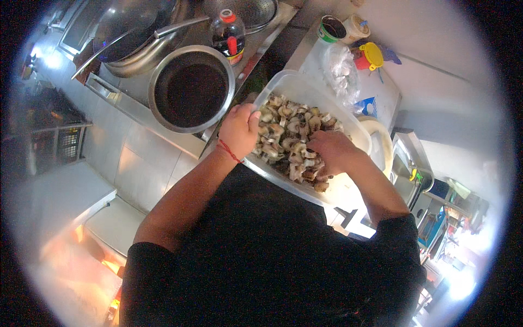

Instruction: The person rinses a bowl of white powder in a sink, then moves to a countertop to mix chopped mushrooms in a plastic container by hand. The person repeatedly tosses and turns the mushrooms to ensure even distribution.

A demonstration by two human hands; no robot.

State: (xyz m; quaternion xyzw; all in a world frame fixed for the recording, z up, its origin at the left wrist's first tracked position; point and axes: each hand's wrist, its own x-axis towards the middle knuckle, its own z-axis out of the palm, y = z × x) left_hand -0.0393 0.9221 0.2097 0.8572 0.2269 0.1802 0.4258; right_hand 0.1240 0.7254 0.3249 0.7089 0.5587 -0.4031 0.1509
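A translucent plastic tub (322, 88) is tilted in front of me, holding many sliced mushrooms (282, 126). My left hand (241, 128), with a red cord at the wrist, grips the tub's left rim. Inside the tub, my right hand (333, 151) reaches into the mushrooms from the right. Its fingertips are buried among the slices, so whether they grasp any is hidden. Left of the tub stands a round metal bowl (155, 90) with dark contents.
Behind the bowl is a bottle of dark liquid (227, 36) with a red cap. A wok (126, 28) and a perforated strainer (249, 14) are at the back. Along the wall sit an open tin (331, 28), a plastic bag (343, 73) and a yellow-lidded red container (367, 56).
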